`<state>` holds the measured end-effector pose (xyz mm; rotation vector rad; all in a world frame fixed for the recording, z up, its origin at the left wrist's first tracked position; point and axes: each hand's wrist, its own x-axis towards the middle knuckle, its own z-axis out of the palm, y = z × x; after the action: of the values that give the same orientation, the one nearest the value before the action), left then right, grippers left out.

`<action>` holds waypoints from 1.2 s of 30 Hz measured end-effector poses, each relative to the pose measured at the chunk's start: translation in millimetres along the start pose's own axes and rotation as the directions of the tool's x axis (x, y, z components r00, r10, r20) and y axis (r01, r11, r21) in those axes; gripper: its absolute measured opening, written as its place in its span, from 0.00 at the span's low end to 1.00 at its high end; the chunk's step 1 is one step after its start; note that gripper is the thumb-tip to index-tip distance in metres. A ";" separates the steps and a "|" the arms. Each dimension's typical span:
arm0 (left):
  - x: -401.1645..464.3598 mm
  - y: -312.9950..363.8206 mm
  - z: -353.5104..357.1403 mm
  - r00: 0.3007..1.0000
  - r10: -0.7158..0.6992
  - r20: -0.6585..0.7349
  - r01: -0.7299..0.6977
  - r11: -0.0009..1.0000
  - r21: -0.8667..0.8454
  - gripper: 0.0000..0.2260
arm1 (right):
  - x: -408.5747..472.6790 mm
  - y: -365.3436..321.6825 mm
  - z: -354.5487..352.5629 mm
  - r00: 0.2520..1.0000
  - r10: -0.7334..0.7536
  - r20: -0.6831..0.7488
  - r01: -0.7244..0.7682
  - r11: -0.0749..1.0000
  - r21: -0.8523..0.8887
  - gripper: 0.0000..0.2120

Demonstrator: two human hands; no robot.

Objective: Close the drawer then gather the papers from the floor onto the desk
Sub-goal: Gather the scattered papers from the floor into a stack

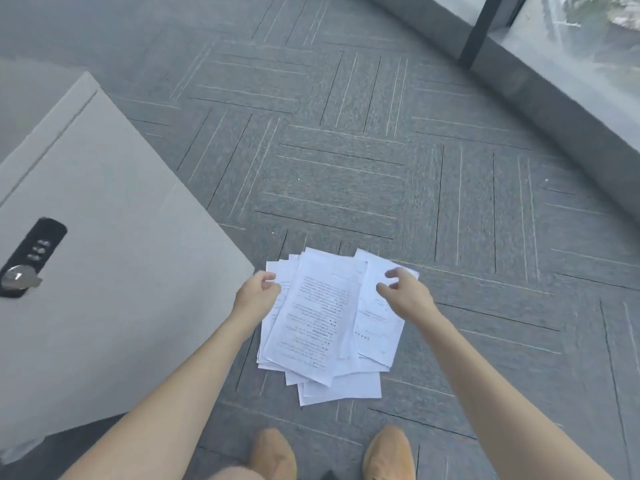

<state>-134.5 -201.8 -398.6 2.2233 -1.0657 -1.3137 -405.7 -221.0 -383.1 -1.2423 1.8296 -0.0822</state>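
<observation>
A loose pile of white printed papers [318, 323] lies fanned out on the grey carpet in front of my feet. My left hand [258, 294] is at the pile's left edge, fingers curled onto the sheets there. My right hand [403, 291] hovers over the pile's upper right corner, thumb and fingers bent and apart, touching or just above the top sheet. At the left stands a grey drawer cabinet [104, 258] whose front is flush and shut, with a black combination lock [29, 259].
Grey carpet tiles [346, 150] stretch ahead. A low grey sill and glass wall with a black post [479, 29] run along the upper right. My two tan shoes [388, 452] stand just below the papers.
</observation>
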 end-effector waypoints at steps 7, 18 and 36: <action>74.3 -83.8 42.2 0.991 -0.129 0.032 0.129 0.992 -0.004 0.13 | 83.2 60.0 79.2 0.983 0.149 0.105 -0.153 0.988 0.033 0.17; 165.6 -153.8 99.2 0.986 -0.168 -0.022 0.169 0.978 0.118 0.30 | 158.8 140.9 160.4 0.953 0.303 -0.012 -0.295 0.917 -0.268 0.33; 180.2 -171.2 118.9 0.982 -0.152 -0.116 0.166 0.977 0.131 0.25 | 166.0 157.8 194.6 0.955 0.236 -0.181 -0.265 0.950 -0.161 0.29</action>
<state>-110.8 -215.1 -672.8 2.4979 -0.9864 -1.2006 -398.6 -193.2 -682.2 -1.1419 2.1619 0.1367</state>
